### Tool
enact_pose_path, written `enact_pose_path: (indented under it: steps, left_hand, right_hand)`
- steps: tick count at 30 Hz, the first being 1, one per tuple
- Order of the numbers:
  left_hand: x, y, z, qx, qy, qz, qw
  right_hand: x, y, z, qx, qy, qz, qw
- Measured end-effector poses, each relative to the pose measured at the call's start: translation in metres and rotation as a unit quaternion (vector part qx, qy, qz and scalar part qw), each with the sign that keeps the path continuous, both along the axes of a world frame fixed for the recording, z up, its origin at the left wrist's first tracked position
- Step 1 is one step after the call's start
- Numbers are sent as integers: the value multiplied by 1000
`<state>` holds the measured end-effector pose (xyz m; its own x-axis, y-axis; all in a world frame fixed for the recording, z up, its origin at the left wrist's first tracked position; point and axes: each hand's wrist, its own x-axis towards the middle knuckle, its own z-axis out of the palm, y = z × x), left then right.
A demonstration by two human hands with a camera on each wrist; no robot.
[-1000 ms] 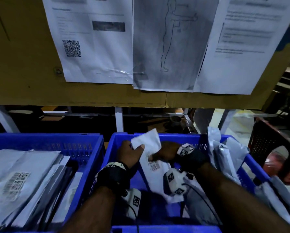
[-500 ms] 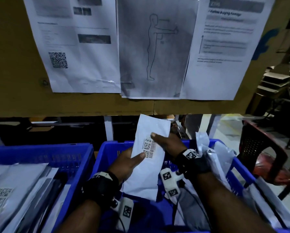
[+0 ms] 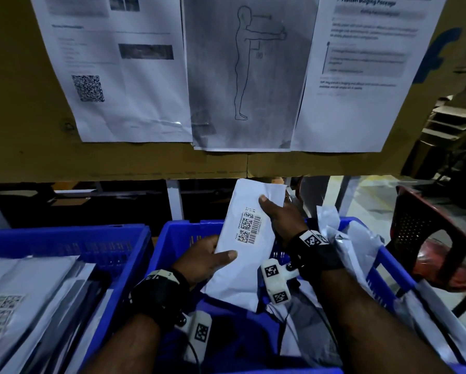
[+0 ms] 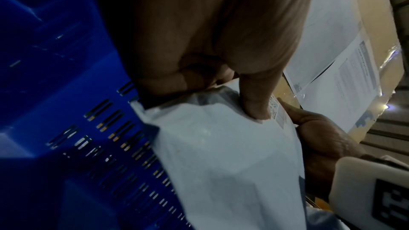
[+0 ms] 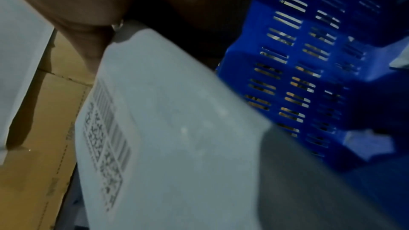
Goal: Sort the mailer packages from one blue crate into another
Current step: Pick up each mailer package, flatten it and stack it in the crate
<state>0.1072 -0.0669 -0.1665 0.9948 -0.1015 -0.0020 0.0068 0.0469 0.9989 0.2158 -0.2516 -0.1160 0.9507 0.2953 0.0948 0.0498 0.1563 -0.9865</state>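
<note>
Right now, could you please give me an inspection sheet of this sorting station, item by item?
Surface: no tabletop seen; two blue crates stand side by side.
Job's things: white mailer held up over the right crate, barcode label facing the camera; more mailers in that crate; left crate holds a stack of mailers.
Clutter: nothing seen.
Grippers: left hand pinches the mailer's lower left edge; right hand grips its upper right edge.
Cables: thin black leads run from the wrist cameras along the forearms.
Surroundings: cardboard panel with three printed sheets; red chair at right.
</note>
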Motion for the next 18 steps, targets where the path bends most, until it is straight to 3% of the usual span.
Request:
enact_pose_path:
  steps: [18]
  left_hand:
    - [-4,-1,7,44,-20,41,998]
  right_hand:
    - [-6,-3,13,52,-22,-12,998]
